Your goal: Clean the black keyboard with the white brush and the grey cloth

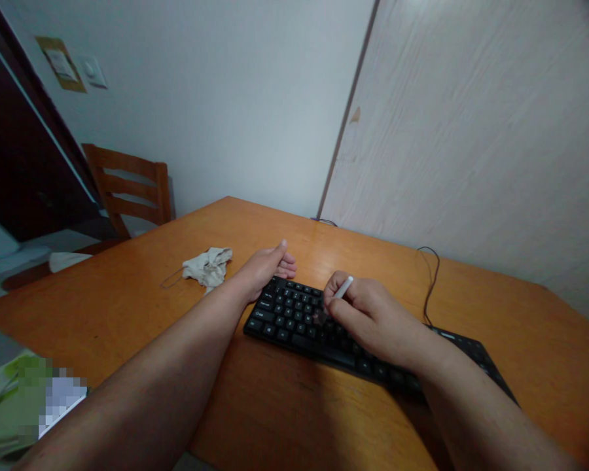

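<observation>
Roughly at the frame's centre, a black keyboard [289,314] lies slantwise on the table [127,294], well in from every table edge. The left hand [267,265] rests loosely cupped against the keyboard's far-left corner, thumb raised, gripping nothing. The right hand [368,314] is closed around a thin white stick [343,286], whose lower end points down at the keys. A crumpled cloth [207,265] lies just left of the left hand. Bare tabletop spreads at lower centre and far right. A cable [430,281] loops behind the keyboard, and a chair [127,186] stands at upper left.
</observation>
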Demonstrator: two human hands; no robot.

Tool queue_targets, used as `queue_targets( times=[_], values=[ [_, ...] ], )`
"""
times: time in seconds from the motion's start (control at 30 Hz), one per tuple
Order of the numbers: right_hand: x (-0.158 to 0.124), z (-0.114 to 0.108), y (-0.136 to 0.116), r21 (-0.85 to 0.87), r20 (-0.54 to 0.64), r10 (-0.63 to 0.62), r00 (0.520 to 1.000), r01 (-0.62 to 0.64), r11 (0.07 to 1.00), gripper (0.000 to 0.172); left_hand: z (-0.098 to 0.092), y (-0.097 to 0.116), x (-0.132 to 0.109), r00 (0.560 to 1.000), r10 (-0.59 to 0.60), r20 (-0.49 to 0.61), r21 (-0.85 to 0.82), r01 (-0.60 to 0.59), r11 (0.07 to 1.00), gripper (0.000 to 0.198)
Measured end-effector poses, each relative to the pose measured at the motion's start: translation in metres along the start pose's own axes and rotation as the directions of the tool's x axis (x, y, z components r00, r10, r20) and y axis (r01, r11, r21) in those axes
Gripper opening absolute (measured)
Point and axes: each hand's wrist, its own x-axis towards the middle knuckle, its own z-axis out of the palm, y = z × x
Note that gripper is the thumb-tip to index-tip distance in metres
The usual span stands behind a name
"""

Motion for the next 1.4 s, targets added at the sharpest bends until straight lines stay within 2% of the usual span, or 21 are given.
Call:
queue_targets(
  times=[0.07,0.23,0.3,0.43,0.57,0.63,0.77,0.9,1.07,1.17,1.23,1.33,1.4],
  values=[
    [-0.001,-0.002,-0.002,0.036,0.041,-0.014,0.999,0.013,0.999,0.018,0.0,0.0,0.0,1.0,0.003,-0.001,0.006,-0.002,1.0,0.061],
    [-0.001,-0.003,-0.004,-0.005,-0.028,-0.001,1.0,0.001,1.0,0.017,0.003,0.005,-0.003,1.0,0.0,-0.014,0.003,0.0,1.0,0.059],
    [-0.002,-0.004,-0.006,-0.021,0.01,-0.009,1.0,0.009,1.0,0.018,0.004,0.007,-0.004,1.0,-0.005,-0.017,-0.004,0.005,1.0,0.059],
    [-0.004,-0.006,-0.01,0.056,0.11,-0.036,0.993,0.03,0.998,0.018,0.004,0.007,-0.005,1.0,-0.008,-0.017,-0.002,0.008,1.0,0.059],
    [-0.004,-0.007,-0.01,0.006,0.033,-0.003,0.999,0.003,1.0,0.018,0.003,0.004,-0.003,1.0,-0.001,-0.009,-0.004,0.001,1.0,0.059],
    [-0.004,-0.008,-0.01,-0.024,0.036,0.002,0.999,-0.001,1.0,0.017,0.003,0.004,-0.002,1.0,0.002,-0.006,-0.005,-0.002,1.0,0.059],
    [-0.005,-0.008,-0.012,0.059,0.103,-0.021,0.994,0.015,0.998,0.017,0.002,0.003,-0.001,1.0,0.004,-0.004,-0.002,-0.004,1.0,0.059],
    [-0.005,-0.008,-0.01,0.095,0.039,-0.003,0.999,-0.001,0.995,0.014,0.003,0.004,-0.002,1.0,0.008,-0.008,0.019,-0.008,1.0,0.06],
    [-0.005,-0.014,-0.003,0.112,0.026,0.019,0.999,-0.022,0.993,0.015,0.005,0.006,-0.005,1.0,0.024,0.002,0.034,-0.024,0.999,0.059],
    [-0.006,-0.017,-0.002,0.15,-0.06,0.023,0.998,-0.014,0.989,0.016,0.006,0.009,-0.01,0.996,0.073,0.056,0.079,-0.077,0.994,0.057],
    [-0.007,-0.017,-0.004,0.218,-0.096,0.035,0.995,-0.013,0.976,0.015,0.008,0.013,-0.015,0.985,0.12,0.124,0.179,-0.142,0.974,0.055],
    [-0.009,-0.016,-0.009,0.311,-0.092,0.045,0.995,-0.015,0.95,0.02,0.01,0.019,-0.024,0.953,0.167,0.253,0.401,-0.26,0.878,0.05],
    [-0.01,-0.015,-0.012,0.32,-0.093,0.048,0.994,-0.015,0.947,0.027,0.012,0.022,-0.031,0.909,0.189,0.37,0.483,-0.362,0.797,0.045]
  ],
)
